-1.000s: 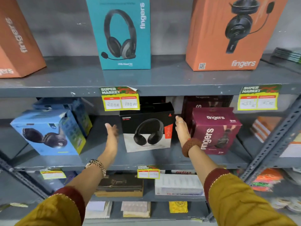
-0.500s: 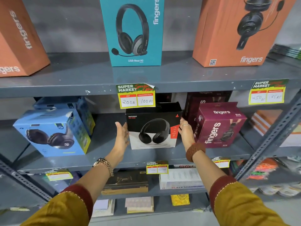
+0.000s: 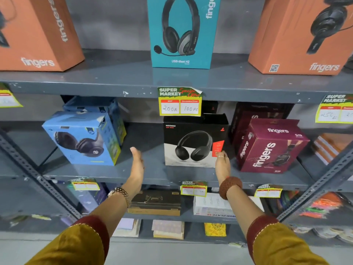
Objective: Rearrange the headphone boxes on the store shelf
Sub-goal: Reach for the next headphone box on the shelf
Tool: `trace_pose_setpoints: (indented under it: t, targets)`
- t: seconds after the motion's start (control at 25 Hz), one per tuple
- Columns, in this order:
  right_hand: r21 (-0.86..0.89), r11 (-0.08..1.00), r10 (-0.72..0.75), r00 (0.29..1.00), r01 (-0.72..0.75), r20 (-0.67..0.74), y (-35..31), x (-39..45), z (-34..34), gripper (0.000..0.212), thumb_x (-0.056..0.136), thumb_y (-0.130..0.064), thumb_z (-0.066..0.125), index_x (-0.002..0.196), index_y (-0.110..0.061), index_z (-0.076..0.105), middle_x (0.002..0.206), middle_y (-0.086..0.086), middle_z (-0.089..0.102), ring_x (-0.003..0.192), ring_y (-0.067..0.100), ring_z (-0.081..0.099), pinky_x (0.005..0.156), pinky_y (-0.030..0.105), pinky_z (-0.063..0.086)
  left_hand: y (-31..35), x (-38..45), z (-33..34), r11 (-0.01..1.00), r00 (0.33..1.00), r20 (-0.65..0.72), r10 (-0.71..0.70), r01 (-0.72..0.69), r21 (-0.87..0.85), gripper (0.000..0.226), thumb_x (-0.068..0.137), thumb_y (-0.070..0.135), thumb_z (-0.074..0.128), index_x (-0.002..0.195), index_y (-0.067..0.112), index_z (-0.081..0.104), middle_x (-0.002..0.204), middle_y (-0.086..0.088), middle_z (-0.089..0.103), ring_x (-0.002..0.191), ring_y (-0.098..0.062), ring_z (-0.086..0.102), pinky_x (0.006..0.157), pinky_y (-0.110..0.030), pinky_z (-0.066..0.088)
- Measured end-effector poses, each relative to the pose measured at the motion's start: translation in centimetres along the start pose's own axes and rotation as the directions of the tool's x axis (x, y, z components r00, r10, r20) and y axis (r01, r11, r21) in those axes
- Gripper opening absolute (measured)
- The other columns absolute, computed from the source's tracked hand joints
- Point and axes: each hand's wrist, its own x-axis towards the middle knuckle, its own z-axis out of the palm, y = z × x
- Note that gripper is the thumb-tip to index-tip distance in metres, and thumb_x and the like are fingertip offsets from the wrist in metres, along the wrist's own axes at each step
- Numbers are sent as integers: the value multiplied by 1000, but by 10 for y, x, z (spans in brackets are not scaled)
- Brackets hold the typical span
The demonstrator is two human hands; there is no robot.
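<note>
Seemingly early yet: right hand flat-fingered against black headphone box near middle shelf front edge, left hand open, fingers together, apart from it; blue box, maroon box untouched

Both arms are reaching forward and up from the bottom of the view, each in a mustard sleeve with a dark red cuff pushed back to the forearm. The left hand is standing edge-on with flat, extended fingers and the palm facing inward to the right, gripping nothing; a metal watch is circling its wrist. The right hand is mirroring it, palm facing left, fingers stretched forward and closed on nothing, wearing a ring and a rust-coloured woven wristband.
</note>
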Motion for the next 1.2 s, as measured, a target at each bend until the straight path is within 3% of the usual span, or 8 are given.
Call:
trace_pose_setpoints:
  t: [0.12, 0.36, 0.48, 0.68, 0.84, 0.92, 1.04, 1.2]
  targets:
    - [223, 969, -96, 993, 110, -70, -9, -18, 38, 35, 95, -14, 36, 123, -1, 51, 133, 19, 53, 117, 31, 47, 99, 32, 31, -4, 9, -59, 997, 984, -180, -4, -11, -82, 69, 92, 60, 6, 150, 22, 6, 160, -2, 9, 147, -22, 12, 121, -42, 10]
    - [286, 946, -193, 974, 153, 118, -48, -54, 149, 40, 98, -28, 35, 130, -7, 49, 140, 13, 49, 133, 31, 41, 114, 39, 26, 18, 30, -186, 997, 946, -323, 14, -37, -67, 69, 91, 62, 9, 148, 24, 17, 158, 1, 19, 145, -20, 19, 120, -37, 14]
    - [378, 907, -265, 949, 186, 169, -75, -68, 219, 43, 99, -24, 36, 139, -10, 41, 148, 9, 42, 139, 26, 37, 119, 40, 25, 37, 51, -244, 999, 962, -274, 11, -21, -34, 80, 83, 74, 10, 145, 27, 31, 154, -2, 33, 141, -24, 32, 119, -42, 20]
    - [427, 880, -335, 910, 209, 244, -129, -95, 305, 48, 97, -19, 37, 145, -18, 34, 153, 7, 35, 141, 25, 33, 119, 44, 24, 82, 80, -298, 999, 986, -160, 51, -49, 18, 75, 87, 69, 10, 149, 26, 15, 159, 0, 17, 146, -22, 20, 118, -42, 15]
    - [429, 879, -330, 916, 210, 227, -147, -99, 338, 51, 96, -21, 36, 146, -24, 31, 155, 1, 32, 141, 23, 33, 119, 44, 24, 97, 87, -306, 988, 992, -20, 128, -126, 84, 62, 94, 57, 9, 137, 27, 40, 131, 5, 47, 124, -15, 44, 101, -30, 32]
    - [405, 888, -312, 932, 218, 183, -151, -101, 342, 52, 93, -18, 34, 144, -27, 35, 153, 0, 36, 135, 19, 39, 118, 45, 27, 92, 85, -307, 981, 993, 24, 115, -117, 153, 62, 87, 69, 11, 124, 38, 51, 120, 11, 56, 112, -11, 53, 94, -28, 36]
    - [432, 880, -293, 942, 199, 163, -151, -98, 347, 52, 93, -12, 33, 143, -26, 38, 152, -1, 38, 137, 20, 38, 118, 43, 27, 70, 105, -319, 970, 992, 45, 117, -124, 211, 84, 65, 92, 10, 131, 51, 41, 143, 14, 48, 133, -14, 43, 114, -42, 29]
    - [428, 880, -295, 942, 203, 160, -152, -93, 349, 55, 90, -15, 34, 142, -31, 38, 146, -3, 43, 124, 14, 48, 115, 37, 29, 66, 121, -322, 960, 993, 81, 83, -102, 259, 89, 59, 95, 8, 133, 53, 35, 148, 13, 42, 138, -16, 37, 116, -49, 23]
